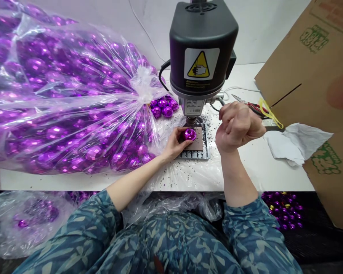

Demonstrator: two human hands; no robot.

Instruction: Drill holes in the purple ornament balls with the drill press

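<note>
A black bench drill press (202, 49) stands on the white table (254, 167), with a yellow warning label on its head. My left hand (175, 144) is closed on a shiny purple faceted ball (189, 134), holding it on the small plate (199, 141) right under the drill bit. My right hand (237, 125) is closed in a fist around the press's feed lever (220, 102), just right of the drill column. Dark shavings lie scattered around the base.
A large clear plastic bag (60, 99) full of purple balls fills the left of the table. A few loose purple balls (163, 106) sit behind the press. At right are a cardboard box (311, 76), scissors (253, 106), yellow rubber bands (270, 112) and white paper (294, 142). More balls (284, 209) lie below.
</note>
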